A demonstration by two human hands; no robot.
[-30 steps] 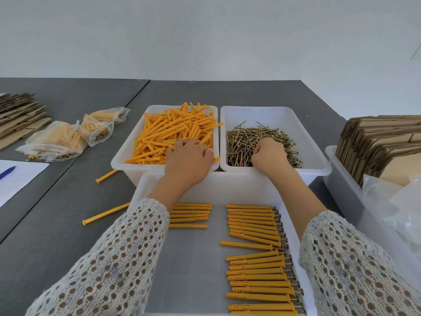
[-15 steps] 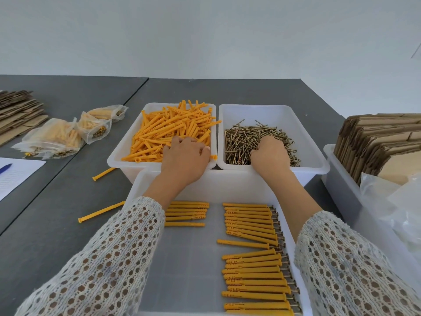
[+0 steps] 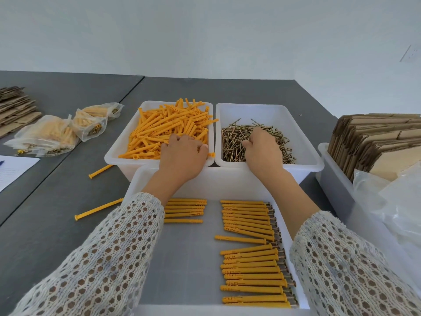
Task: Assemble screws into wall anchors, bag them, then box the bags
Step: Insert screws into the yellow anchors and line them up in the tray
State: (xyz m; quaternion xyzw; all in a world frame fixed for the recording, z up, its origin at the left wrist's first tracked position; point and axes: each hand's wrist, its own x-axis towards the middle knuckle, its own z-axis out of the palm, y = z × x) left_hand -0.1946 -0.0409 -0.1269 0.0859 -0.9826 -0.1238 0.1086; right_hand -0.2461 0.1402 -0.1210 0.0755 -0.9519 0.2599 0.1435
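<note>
Little is changed since earlier: the left hand (image 3: 182,153) is kept curled over loose orange plastic wall anchors (image 3: 168,128), the right hand (image 3: 262,149) over thin brass screws (image 3: 234,142), gathering parts; actual grips cannot be told.

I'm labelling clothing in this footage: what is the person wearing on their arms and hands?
Both arms wear loose sleeves of white open-knit fabric, a lace-like mesh of small holes: the left sleeve and the right sleeve end short of the wrists. The left hand and right hand are bare: no gloves, rings or watch visible.
</note>
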